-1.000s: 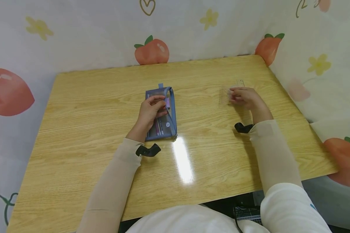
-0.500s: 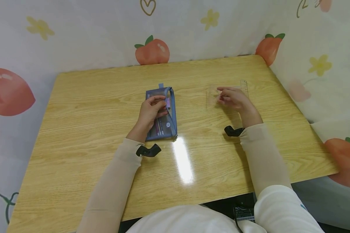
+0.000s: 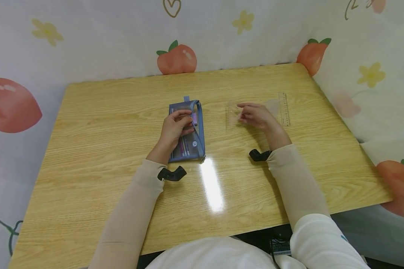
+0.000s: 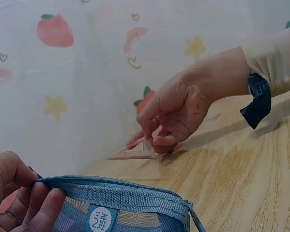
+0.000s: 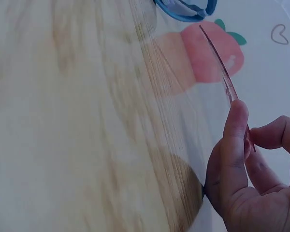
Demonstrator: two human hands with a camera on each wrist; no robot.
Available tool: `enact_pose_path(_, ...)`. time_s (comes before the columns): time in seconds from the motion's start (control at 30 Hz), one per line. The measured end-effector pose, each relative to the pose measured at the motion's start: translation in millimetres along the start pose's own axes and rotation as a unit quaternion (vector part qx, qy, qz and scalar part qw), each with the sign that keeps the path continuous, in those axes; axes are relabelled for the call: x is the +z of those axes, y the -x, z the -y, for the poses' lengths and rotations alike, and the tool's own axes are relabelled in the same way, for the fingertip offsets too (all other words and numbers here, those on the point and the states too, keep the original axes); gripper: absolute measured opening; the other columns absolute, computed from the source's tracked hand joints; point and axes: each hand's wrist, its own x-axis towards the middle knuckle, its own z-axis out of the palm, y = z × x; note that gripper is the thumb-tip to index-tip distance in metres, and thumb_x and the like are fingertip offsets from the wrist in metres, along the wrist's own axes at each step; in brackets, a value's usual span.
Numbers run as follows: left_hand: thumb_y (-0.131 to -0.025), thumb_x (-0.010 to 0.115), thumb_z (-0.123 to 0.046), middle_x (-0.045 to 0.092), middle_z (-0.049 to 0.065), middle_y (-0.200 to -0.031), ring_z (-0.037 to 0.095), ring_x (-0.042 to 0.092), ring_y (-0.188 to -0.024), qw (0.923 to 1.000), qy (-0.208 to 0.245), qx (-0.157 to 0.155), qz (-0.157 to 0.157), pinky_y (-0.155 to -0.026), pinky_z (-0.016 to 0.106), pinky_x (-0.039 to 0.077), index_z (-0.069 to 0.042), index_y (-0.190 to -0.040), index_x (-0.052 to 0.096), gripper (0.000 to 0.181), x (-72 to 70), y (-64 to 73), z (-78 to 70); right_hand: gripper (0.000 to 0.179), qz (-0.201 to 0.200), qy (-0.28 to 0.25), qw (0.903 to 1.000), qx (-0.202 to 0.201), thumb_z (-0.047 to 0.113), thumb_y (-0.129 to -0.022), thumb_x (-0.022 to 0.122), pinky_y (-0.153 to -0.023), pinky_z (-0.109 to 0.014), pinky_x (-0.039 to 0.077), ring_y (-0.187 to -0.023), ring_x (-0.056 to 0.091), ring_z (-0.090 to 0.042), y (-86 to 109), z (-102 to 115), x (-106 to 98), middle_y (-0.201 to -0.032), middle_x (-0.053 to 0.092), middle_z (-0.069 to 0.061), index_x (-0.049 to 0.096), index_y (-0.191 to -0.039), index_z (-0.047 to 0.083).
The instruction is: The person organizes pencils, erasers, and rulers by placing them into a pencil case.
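Observation:
My left hand (image 3: 176, 129) pinches the open zip edge of a blue mesh pencil pouch (image 3: 190, 150) that lies on the table. In the left wrist view the pouch's mouth gapes, and a round white label (image 4: 101, 219) shows on its side. A pink item (image 3: 195, 118) is visible through the opening. To the right, my right hand (image 3: 257, 116) pinches a clear set square (image 4: 133, 155) between thumb and fingers, raised over the table and pointing towards the pouch. Seen from the right wrist, the set square (image 5: 221, 67) is nearly edge-on.
A clear straight ruler (image 3: 284, 109) lies on the wooden table (image 3: 114, 123) to the right of my right hand. Between them is another translucent flat piece (image 3: 273, 106). Patterned cloth (image 3: 208, 33) hangs behind the table and along its right side.
My right hand has moved left with the set square, away from the straight ruler, which now shows fully. My left hand keeps its hold on the pouch edge.

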Motion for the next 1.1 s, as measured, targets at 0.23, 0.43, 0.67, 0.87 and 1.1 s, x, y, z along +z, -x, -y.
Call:
enact_pose_path(0.23, -0.083, 0.059, 0.001, 0.056, 0.008, -0.088, 0.014, 0.056, -0.067, 1.0000, -0.003, 0.001, -0.002, -0.062, 0.031, 0.057, 0.004, -0.112, 0.057, 0.029, 1.0, 1.6, -2.1, 0.039, 0.012, 0.007, 0.9999, 0.003, -0.004, -0.090, 0.042, -0.070, -0.027, 0.055, -0.068, 0.054, -0.018, -0.9, -3.9, 19.0, -0.058, 0.044, -0.007, 0.043, -0.129, -0.005)
enact_pose_path(0.43, -0.082, 0.060, 0.000, 0.056, 0.008, -0.089, 0.014, 0.056, -0.067, 1.0000, -0.003, -0.001, -0.002, -0.062, 0.031, 0.057, 0.002, -0.110, 0.058, 0.028, 1.9, 1.6, -2.1, 0.040, 0.034, -0.002, 0.9994, 0.009, -0.006, -0.089, 0.041, -0.070, -0.028, 0.055, -0.070, 0.054, -0.019, -3.5, -9.1, 33.0, -0.051, 0.035, -0.004, 0.042, -0.128, -0.007)
enact_pose_path(0.67, -0.083, 0.059, 0.000, 0.056, 0.008, -0.089, 0.015, 0.056, -0.068, 1.0000, -0.003, -0.003, 0.000, -0.063, 0.031, 0.057, 0.002, -0.112, 0.058, 0.029, 2.8, 1.6, -2.9, 0.038, 0.056, -0.003, 0.9983, 0.016, -0.006, -0.090, 0.040, -0.070, -0.029, 0.055, -0.069, 0.055, -0.019, -4.6, -13.2, 48.7, -0.049, 0.033, -0.004, 0.044, -0.128, -0.006)
enact_pose_path(0.87, -0.083, 0.059, 0.000, 0.056, 0.008, -0.090, 0.015, 0.055, -0.068, 1.0000, -0.003, -0.006, 0.000, -0.062, 0.031, 0.057, 0.003, -0.114, 0.056, 0.031, 3.8, 2.1, -4.6, 0.038, 0.056, -0.004, 0.9980, 0.028, -0.007, -0.087, 0.043, -0.072, -0.032, 0.055, -0.066, 0.058, -0.019, -6.2, -16.2, 64.2, -0.067, 0.053, -0.012, 0.047, -0.125, -0.006)
enact_pose_path(1.1, -0.084, 0.058, 0.001, 0.056, 0.008, -0.089, 0.015, 0.056, -0.067, 1.0000, 0.001, -0.005, 0.000, -0.062, 0.031, 0.057, 0.003, -0.113, 0.056, 0.030, 3.4, 1.1, -3.3, 0.036, 0.058, 0.028, 0.9974, 0.030, -0.005, -0.087, 0.045, -0.077, -0.034, 0.054, -0.071, 0.059, -0.020, -6.6, -20.6, 76.5, -0.080, 0.055, -0.015, 0.051, -0.123, -0.004)
